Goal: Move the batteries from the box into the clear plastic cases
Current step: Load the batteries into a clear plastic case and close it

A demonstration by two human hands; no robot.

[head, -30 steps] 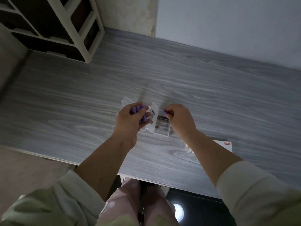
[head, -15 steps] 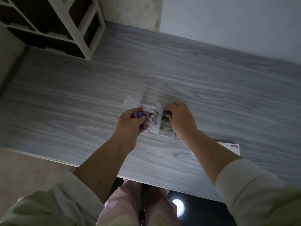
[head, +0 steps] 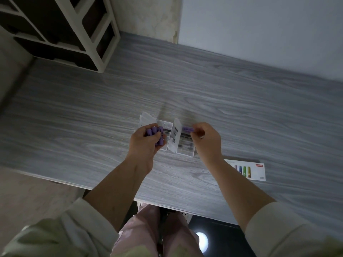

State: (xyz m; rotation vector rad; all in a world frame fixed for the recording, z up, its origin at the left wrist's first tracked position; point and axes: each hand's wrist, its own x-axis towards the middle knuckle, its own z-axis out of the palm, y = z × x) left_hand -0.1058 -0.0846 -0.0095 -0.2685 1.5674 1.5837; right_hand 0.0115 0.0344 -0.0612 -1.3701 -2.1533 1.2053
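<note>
Pinching a battery, right hand hovers — far edge of case.

grey wood-grain table | white shelf unit on far-left corner | pale wall behind

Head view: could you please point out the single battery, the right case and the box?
single battery (head: 187,129), head view, middle of its purple side.
right case (head: 185,146), head view, its clear tray.
box (head: 257,173), head view, white top face near its right end.
</note>
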